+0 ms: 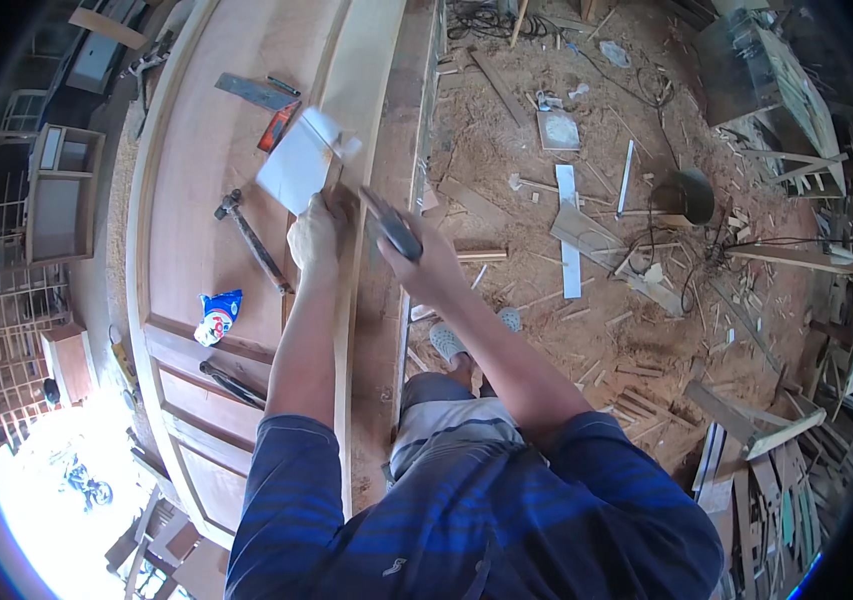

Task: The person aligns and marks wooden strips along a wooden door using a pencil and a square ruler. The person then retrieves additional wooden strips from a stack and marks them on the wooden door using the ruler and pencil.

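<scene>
My left hand [313, 232] is closed on the lower edge of a blurred white rectangular piece [290, 165], held over a large panelled wooden door [191, 140]. My right hand [416, 255] grips a dark-handled tool [394, 225] angled up toward that piece; its working end is blurred. Left of my hands lies a hammer [251, 235]. Above it are a flat metal tool [246, 92] and an orange tool [276, 130], partly behind the white piece. Lower on the door rest a blue-and-white packet [218, 315] and a long dark tool [231, 383].
To the right, a sawdust-covered floor [676, 350] holds offcuts, white strips [568, 270], cables and a dark cylindrical object [683, 195]. Stacked timber [766, 480] lines the far right. Wooden frames [66, 195] stand at the far left. My feet [451, 340] are beside the door.
</scene>
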`<state>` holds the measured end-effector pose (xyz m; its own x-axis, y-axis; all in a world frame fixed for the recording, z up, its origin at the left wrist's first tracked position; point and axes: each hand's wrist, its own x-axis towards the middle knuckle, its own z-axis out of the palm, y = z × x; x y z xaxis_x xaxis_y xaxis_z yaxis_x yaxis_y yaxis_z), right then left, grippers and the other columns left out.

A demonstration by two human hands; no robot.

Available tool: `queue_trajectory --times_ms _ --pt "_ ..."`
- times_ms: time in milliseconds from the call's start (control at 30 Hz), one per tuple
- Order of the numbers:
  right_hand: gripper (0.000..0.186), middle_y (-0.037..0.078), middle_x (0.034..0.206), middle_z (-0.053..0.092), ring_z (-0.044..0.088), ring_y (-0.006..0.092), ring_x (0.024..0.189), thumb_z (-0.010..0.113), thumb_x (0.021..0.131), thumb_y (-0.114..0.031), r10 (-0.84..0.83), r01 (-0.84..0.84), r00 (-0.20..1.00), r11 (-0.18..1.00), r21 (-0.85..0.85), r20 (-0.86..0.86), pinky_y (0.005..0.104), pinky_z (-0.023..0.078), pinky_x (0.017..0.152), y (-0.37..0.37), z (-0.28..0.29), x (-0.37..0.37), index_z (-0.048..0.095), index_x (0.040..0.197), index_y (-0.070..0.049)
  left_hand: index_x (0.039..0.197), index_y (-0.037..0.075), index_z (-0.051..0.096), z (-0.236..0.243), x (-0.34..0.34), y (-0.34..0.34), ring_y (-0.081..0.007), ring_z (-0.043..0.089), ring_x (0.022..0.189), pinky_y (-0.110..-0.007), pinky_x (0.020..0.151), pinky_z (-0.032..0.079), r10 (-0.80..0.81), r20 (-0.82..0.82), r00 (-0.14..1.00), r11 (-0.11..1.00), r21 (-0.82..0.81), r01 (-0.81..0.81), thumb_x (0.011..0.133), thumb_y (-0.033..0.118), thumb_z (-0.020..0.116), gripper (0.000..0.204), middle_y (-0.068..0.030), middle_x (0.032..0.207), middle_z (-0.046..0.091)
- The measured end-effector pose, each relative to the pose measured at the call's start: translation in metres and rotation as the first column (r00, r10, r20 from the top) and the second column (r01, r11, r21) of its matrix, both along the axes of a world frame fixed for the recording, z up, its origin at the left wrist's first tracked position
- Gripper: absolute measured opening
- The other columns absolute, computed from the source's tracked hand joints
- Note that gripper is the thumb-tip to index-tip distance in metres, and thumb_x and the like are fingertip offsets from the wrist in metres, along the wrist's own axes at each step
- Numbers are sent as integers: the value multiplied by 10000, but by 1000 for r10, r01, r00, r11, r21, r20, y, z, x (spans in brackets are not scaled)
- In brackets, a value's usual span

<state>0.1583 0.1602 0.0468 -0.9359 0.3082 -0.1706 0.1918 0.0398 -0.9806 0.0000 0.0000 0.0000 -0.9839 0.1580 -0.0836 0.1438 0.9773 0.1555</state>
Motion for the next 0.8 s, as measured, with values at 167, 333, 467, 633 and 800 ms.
queue_trajectory --times_ms 167,333,467,633,800 --pt "575 175 1001 758 764 287 904 743 1003 -273 65 -70 992 997 44 107 419 583 830 2 14 32 590 1504 -35 991 44 702 2 12 -4 -484 761 861 -589 807 593 -16 10 1000 997 -73 17 1111 553 461 576 -276 911 770" --pt "624 114 987 757 741 187 902 748 1007 -289 -41 42 999 998 -54 16 363 564 810 13 -13 66 556 1550 -47 981 33 706 9 -4 2 -500 754 860 -605 819 586 -67 -40 997 998 -16 67 1110 532 476 565 -288 903 762" --pt "655 128 1105 786 762 174 1011 766 1006 -316 -111 109 990 994 -29 -82 335 572 906 40 -7 68 546 1566 -57 1003 33 726 20 10 20 -492 753 877 -601 823 587 -77 -166 983 992 86 92 1107 544 480 577 -277 915 765" --pt "664 151 1130 804 790 230 1070 772 999 -322 -87 91 994 994 65 -59 342 586 919 72 20 88 550 1554 -31 1023 41 737 8 9 7 -489 750 915 -586 844 585 -26 -143 989 997 71 36 1092 566 499 581 -267 963 772" --pt "617 74 953 746 696 111 880 791 984 -301 -124 146 981 979 141 -150 310 559 814 92 19 109 617 1491 4 992 43 723 16 12 2 -500 746 907 -594 840 581 -23 -77 997 995 94 30 1044 597 587 572 -263 939 771"
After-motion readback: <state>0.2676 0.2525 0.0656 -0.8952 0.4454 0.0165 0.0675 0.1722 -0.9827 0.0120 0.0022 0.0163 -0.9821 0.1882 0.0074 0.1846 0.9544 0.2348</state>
